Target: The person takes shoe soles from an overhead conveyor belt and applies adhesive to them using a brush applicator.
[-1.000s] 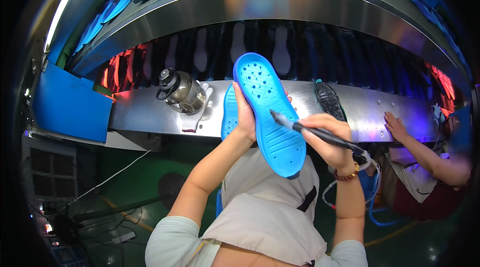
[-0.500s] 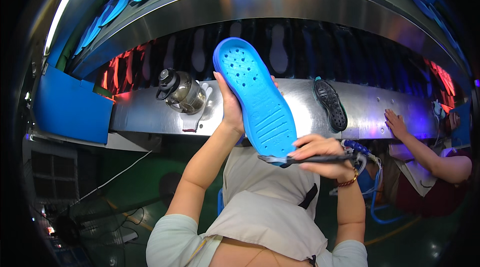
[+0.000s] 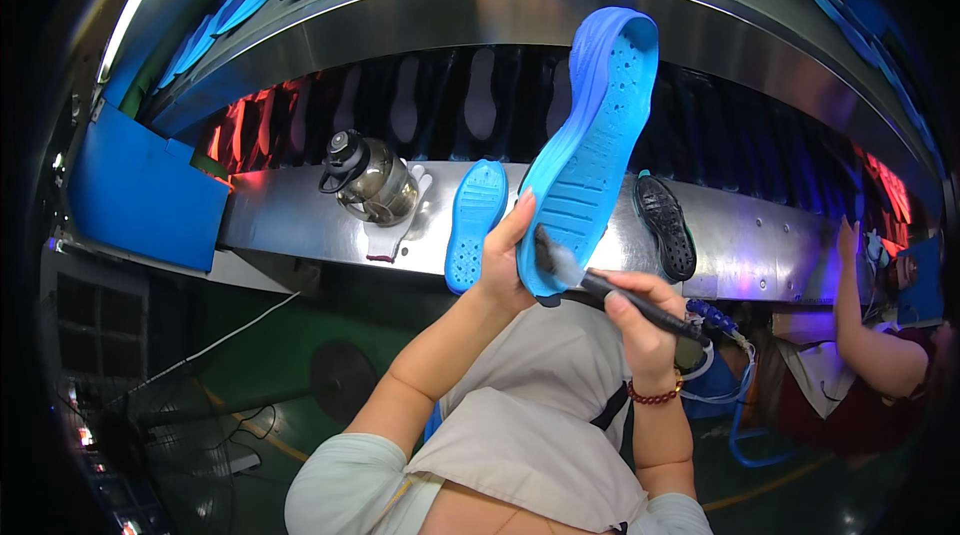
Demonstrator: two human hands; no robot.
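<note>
A blue shoe sole [image 3: 590,170], purple along its side wall, is held up and tilted, its far end leaning right. Around the near end's left edge closes my left hand [image 3: 510,260]. My right hand [image 3: 645,325] grips the black handle of a brush [image 3: 650,310]. The brush's bristles rest against the sole's inner face at the near end. On the metal ledge [image 3: 600,253], left of the held sole, lies another blue sole [image 3: 477,225]. To the right is a black sole [image 3: 664,225] with holes.
A dark-lidded water jug [image 3: 375,183] stands on the ledge beside a pale glove [image 3: 395,233]. Behind, a dark conveyor carries several soles [image 3: 481,95] under red and blue light. A co-worker's arm [image 3: 855,300] reaches in at the right. A blue metal box [image 3: 140,195] stands left.
The held sole has swung rightward and tipped, showing its side wall. The brush has moved onto its inner face. The second blue sole has come into view. The co-worker's hand has lifted away.
</note>
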